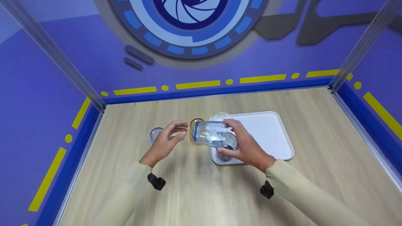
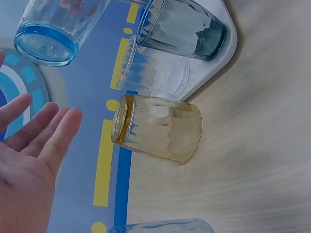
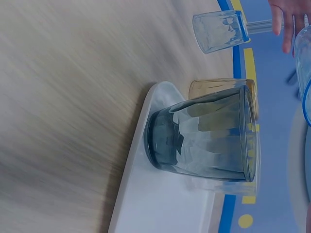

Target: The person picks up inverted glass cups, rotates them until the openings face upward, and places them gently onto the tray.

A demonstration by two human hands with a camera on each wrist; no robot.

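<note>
My right hand [image 1: 248, 146] grips a clear blue-tinted glass [image 1: 211, 133] between thumb and fingers, lying sideways in the air with its thick blue end toward my left hand. The left hand [image 1: 166, 139] is held apart from it, fingers loosely extended and holding nothing; in the left wrist view its palm shows. Below and behind the held glass, an amber glass [image 2: 163, 128] stands upside down on the table. A dark grey glass [image 3: 206, 136] stands upright on the white tray [image 1: 267, 138], with a clear glass [image 2: 155, 73] behind it.
Another blue-tinted glass [image 3: 221, 31] stands upside down on the wooden table [image 1: 188, 188], left of the amber one and partly hidden by my left hand in the head view. Purple-blue panels [image 1: 188, 75] close off the table's back and sides.
</note>
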